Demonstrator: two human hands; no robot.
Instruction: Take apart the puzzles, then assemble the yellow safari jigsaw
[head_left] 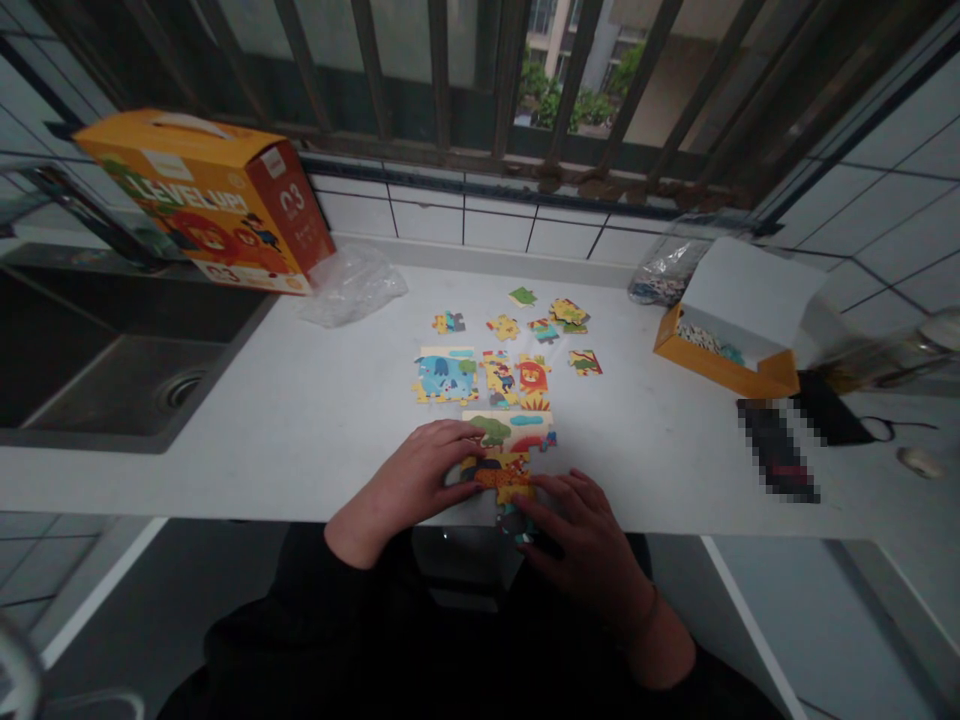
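Observation:
A partly joined jigsaw puzzle section (506, 432) with a green tree and spotted animal lies near the counter's front edge. My left hand (427, 465) rests at its left side, fingers bent and touching its edge. My right hand (585, 525) grips a yellow and grey puzzle piece (514, 512) at the section's lower edge, partly beyond the counter edge. Just behind lie a joined blue elephant section (446, 378) and a joined section with a red lion (533, 374). Several loose puzzle pieces (502, 326) are scattered farther back, some of them stacked (568, 314).
An orange puzzle box (210, 210) and a crumpled plastic bag (356, 285) stand at the back left, beside the dark sink (150, 380). At right are an open small box (720, 355), another plastic bag (664, 270) and a pixelated dark object (778, 450).

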